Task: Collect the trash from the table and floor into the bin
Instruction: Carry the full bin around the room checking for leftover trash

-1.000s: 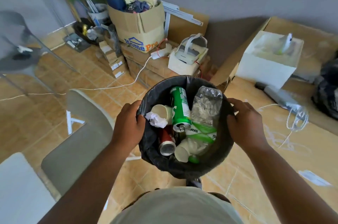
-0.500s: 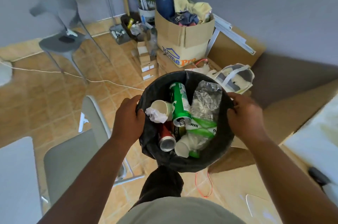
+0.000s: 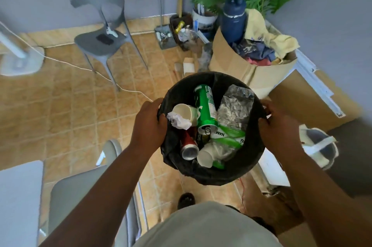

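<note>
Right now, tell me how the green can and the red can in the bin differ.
The green can lies on top of the pile, its whole printed side showing; the red can sits lower, partly under crumpled paper. The green can looks longer; little of the red can's body shows. The green can's end bears a pull tab; the red can's end looks plain silver. Both lie tilted, ends toward the camera, in the bin.

Cans [image 3: 205,109] and cups [image 3: 184,111] lie in the bin [image 3: 251,166].
</note>
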{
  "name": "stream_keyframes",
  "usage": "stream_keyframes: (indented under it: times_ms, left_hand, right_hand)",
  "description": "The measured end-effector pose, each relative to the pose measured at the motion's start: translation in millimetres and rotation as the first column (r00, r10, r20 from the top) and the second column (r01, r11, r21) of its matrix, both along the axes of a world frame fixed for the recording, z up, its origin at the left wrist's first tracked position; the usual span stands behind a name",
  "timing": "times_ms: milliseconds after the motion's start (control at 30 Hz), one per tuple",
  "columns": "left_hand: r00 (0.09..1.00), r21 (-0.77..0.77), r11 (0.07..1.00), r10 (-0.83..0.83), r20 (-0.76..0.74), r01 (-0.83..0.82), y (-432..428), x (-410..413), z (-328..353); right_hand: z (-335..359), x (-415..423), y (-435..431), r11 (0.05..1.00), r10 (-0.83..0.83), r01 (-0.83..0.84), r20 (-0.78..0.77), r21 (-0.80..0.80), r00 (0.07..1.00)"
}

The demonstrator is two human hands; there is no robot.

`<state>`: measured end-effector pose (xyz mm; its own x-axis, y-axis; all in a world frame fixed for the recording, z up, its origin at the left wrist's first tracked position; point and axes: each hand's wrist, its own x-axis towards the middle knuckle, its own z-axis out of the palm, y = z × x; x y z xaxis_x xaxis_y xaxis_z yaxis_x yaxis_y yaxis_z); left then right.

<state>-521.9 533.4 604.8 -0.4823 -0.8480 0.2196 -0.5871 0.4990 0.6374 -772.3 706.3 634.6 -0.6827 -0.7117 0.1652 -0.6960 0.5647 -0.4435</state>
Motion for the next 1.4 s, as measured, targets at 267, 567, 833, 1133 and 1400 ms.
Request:
stream_keyframes:
  times_ms: [267, 567, 833, 1133, 1400]
  left_hand:
    - [0.974, -0.018, 0.976, 0.219, 0.059, -0.218, -108.2, 2.7, -5.9]
    - [0.817, 0.024, 0.819, 0.568, 0.103, -0.573, -209.3, 3.3, -8.9]
    - [0.581, 0.004, 0.584, 0.807, 0.104, -0.812, -264.4, 40.5, -2.6]
    - [0.302, 0.033, 0.3, 0.951, 0.066, -0.953, -345.2, 150.1, -18.3]
    - [0.156, 0.086, 0.148, 0.984, 0.089, -0.985, -408.5, 268.9, -15.7]
  right_hand:
    - [-5.0, -35.0, -172.3, 0.968, 0.251, -0.251, 0.013, 0.019, 0.968]
    - [-23.8, -51.8, -381.0, 0.825, 0.564, -0.564, 0.095, -0.024, 0.82]
    - [-20.3, 7.2, -541.9, 0.597, 0.799, -0.802, 0.101, -0.011, 0.593]
    - [-29.6, 156.2, -689.4, 0.347, 0.933, -0.938, 0.103, 0.009, 0.346]
    - [-27.9, 305.1, -784.4, 0.184, 0.975, -0.981, 0.118, 0.065, 0.19]
